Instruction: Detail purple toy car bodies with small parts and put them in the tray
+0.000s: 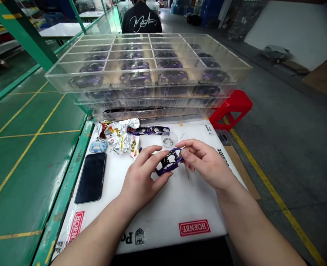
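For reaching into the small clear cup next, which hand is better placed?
Probably the right hand: both are near the clear cup, but the left hand spans the purple shell, while the right is only at one end.

My fingers (153, 159) hide some of the purple-and-black plastic car shell (167, 169). Silvery bits (168, 142) in the round clear plastic cup (175, 137) are too tiny to tell.

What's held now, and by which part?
A purple car-body shell: the left grip holds its left end; the right grip is at its right end, whether pinching it is unclear.
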Motion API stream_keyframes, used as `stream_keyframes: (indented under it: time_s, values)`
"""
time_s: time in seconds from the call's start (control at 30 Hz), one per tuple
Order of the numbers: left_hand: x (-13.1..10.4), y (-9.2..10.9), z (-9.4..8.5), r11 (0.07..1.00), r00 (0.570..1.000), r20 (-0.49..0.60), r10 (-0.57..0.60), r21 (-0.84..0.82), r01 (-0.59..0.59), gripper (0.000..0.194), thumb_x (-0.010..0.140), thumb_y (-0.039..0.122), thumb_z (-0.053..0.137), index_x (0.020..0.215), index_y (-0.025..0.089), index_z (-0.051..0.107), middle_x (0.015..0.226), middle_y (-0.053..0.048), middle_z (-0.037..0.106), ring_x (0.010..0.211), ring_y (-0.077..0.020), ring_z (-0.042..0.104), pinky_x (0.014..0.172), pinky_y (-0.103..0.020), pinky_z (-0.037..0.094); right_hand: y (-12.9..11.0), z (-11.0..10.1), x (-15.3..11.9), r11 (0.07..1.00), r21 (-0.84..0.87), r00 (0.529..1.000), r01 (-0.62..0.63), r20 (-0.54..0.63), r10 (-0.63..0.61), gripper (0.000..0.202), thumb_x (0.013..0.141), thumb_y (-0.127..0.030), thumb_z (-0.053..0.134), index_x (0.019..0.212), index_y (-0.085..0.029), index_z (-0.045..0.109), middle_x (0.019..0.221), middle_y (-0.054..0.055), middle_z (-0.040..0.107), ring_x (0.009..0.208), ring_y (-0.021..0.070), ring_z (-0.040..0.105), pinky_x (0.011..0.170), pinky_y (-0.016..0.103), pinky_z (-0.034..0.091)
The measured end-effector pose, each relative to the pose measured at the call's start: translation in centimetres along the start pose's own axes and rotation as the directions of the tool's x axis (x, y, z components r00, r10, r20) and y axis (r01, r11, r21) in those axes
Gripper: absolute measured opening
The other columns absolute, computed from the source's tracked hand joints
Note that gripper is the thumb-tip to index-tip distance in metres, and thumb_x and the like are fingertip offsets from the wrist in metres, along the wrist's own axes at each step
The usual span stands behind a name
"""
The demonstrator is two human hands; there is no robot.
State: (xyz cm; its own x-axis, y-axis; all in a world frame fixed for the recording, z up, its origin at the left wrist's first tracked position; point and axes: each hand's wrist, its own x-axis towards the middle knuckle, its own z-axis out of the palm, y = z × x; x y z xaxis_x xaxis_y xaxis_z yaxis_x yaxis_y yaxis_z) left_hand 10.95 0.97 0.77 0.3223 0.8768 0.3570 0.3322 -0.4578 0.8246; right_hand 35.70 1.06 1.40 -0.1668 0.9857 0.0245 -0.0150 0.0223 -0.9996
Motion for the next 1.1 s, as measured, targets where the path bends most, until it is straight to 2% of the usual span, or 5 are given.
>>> stream_keyframes:
  time_s: [0.23, 0.43, 0.53, 0.77, 1.1]
  values:
    - [0.0, -0.6, 0.1, 0.997, 0.995, -0.074, 0.063, 0.037, -0.061, 0.065, 0.092, 0.020, 0.091, 0.153, 0.036, 0.076, 0.155, -0.014, 0.070, 0.142, -0.0377, 0.067, 0.118, -0.053, 0.060, -0.2, 0.5, 0.1, 0.984, 0.147, 0.995, -0.099, 0.009, 0.099, 0.040, 0.098, -0.046, 0.093, 0.123, -0.021, 0.075, 0.087, -0.003, 0.070, 0.060, 0.0104, 0.067, 0.053, 0.021, 0.055]
    - [0.4, -1.1, 0.2, 0.776, 0.914, -0.068, -0.401, -0.555, 0.299, 0.054, 0.089, 0.038, 0.099, 0.137, 0.022, 0.080, 0.109, -0.007, 0.076, 0.077, -0.0154, 0.070, 0.065, -0.027, 0.060, -0.3, 1.0, -0.1, 0.993, 0.106, 0.997, 0.056, -0.064, -0.049, 0.037, 0.099, -0.044, 0.092, 0.126, -0.023, 0.077, 0.094, -0.001, 0.075, 0.061, 0.0115, 0.074, 0.054, 0.023, 0.062]
    - [0.4, -0.9, 0.4, 0.686, 0.892, -0.049, -0.449, -0.658, 0.310, 0.042, 0.090, 0.038, 0.097, 0.125, 0.019, 0.083, 0.089, -0.001, 0.070, 0.060, -0.0099, 0.062, 0.054, -0.024, 0.054, -0.2, 1.5, -0.1, 0.988, 0.101, 0.992, 0.114, -0.060, -0.109, 0.035, 0.098, -0.043, 0.093, 0.123, -0.023, 0.079, 0.093, 0.000, 0.077, 0.070, 0.0156, 0.080, 0.063, 0.027, 0.068]
    - [-0.1, 0.5, 0.2, 0.838, 0.906, -0.162, -0.392, -0.468, 0.279, 0.035, 0.090, 0.033, 0.097, 0.121, 0.022, 0.087, 0.085, -0.001, 0.074, 0.068, -0.0147, 0.069, 0.064, -0.028, 0.062, 0.0, 1.9, 0.1, 0.996, 0.083, 0.989, 0.044, -0.145, -0.031, 0.038, 0.099, -0.052, 0.090, 0.117, -0.021, 0.077, 0.078, -0.002, 0.074, 0.055, 0.0123, 0.069, 0.050, 0.023, 0.055]
    - [-0.4, 0.8, 0.0, 0.968, 0.974, -0.158, -0.160, -0.220, 0.123, 0.011, 0.099, 0.035, 0.089, 0.099, 0.025, 0.087, 0.092, -0.006, 0.079, 0.079, -0.0200, 0.072, 0.072, -0.033, 0.057, -0.2, 1.8, 0.0, 0.991, 0.133, 0.991, -0.016, -0.133, 0.033, 0.035, 0.096, -0.049, 0.095, 0.109, -0.021, 0.076, 0.074, 0.001, 0.078, 0.066, 0.0170, 0.073, 0.068, 0.029, 0.063]
